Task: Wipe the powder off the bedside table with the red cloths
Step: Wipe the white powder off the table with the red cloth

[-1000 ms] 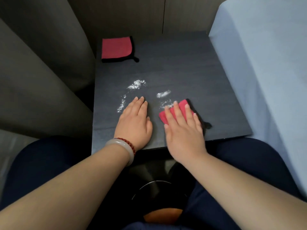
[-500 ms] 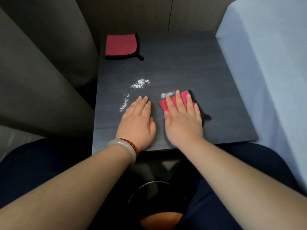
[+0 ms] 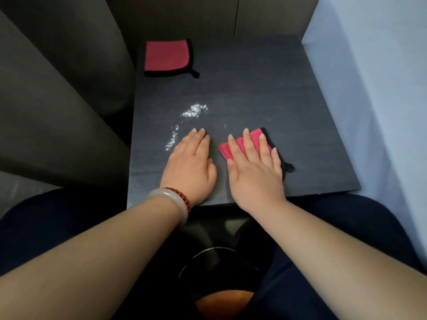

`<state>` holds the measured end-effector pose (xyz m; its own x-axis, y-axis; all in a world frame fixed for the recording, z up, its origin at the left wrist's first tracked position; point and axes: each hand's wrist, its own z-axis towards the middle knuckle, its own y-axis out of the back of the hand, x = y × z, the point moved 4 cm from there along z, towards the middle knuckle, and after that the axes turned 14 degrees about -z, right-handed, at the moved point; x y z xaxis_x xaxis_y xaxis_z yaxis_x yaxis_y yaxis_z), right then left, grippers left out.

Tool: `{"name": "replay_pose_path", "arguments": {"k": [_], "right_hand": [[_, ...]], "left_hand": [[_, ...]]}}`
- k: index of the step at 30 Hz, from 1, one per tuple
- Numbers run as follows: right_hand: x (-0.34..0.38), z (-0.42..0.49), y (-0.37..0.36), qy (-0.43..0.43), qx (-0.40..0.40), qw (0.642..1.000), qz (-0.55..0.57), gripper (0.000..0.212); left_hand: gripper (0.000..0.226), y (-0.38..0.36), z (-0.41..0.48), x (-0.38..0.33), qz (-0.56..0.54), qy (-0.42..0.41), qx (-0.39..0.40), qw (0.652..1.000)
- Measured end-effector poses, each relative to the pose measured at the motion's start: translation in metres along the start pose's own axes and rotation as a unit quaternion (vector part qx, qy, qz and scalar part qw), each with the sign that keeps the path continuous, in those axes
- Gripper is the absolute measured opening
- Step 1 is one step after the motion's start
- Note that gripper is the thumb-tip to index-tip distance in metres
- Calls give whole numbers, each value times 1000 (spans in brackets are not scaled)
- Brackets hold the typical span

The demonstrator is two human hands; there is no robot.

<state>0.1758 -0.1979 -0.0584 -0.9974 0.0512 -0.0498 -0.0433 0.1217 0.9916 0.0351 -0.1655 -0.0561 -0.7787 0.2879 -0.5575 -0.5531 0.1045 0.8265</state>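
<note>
Right hand (image 3: 254, 174) lies flat, fingers spread, pressing a red cloth (image 3: 245, 144) onto the dark table (image 3: 265, 88) near its front edge. Left hand (image 3: 191, 167) rests beside it, palm down and empty, fingers together, a pale bangle (image 3: 168, 200) and red beads (image 3: 182, 198) at the wrist. White powder (image 3: 195, 110) sits just beyond the left fingertips, with a thin trail (image 3: 172, 139) running along the hand's outer side. A second red cloth (image 3: 167, 57) lies untouched at the table's far left corner. Pale bedding (image 3: 374, 88) flanks the right.

Flat hands (image 3: 254, 172), red cloth (image 3: 240, 144), powder (image 3: 194, 110)
</note>
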Motion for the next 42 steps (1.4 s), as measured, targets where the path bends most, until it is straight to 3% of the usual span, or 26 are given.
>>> {"name": "replay_pose_path", "arguments": {"k": [6, 10, 15, 23, 26, 29, 34, 38, 42], "right_hand": [[-20, 94, 8, -69, 45, 997, 16, 52], [-6, 34, 4, -44, -12, 999, 13, 54], [7, -23, 2, -1, 19, 1000, 6, 54], [-21, 86, 8, -98, 33, 995, 12, 53], [13, 38, 7, -14, -23, 1000, 7, 54], [13, 31, 5, 40, 0, 999, 3, 52], [-31, 106, 10, -83, 45, 995, 11, 53], [-2, 53, 8, -51, -14, 999, 3, 54], [9, 18, 5, -24, 11, 1000, -8, 54]], "left_hand": [[63, 1, 1, 1, 7, -4, -4, 1000], [65, 1, 1, 1, 7, -2, 0, 1000], [60, 2, 1, -1, 2, 3, 2, 1000], [60, 3, 0, -1, -2, -2, -9, 1000], [60, 3, 0, -2, -9, 4, 0, 1000], [61, 2, 0, -1, -14, 11, 0, 1000], [60, 4, 0, 0, -13, 2, -3, 1000], [62, 4, 0, -1, -8, -6, -5, 1000], [62, 3, 1, -1, -11, 3, 5, 1000]]}}
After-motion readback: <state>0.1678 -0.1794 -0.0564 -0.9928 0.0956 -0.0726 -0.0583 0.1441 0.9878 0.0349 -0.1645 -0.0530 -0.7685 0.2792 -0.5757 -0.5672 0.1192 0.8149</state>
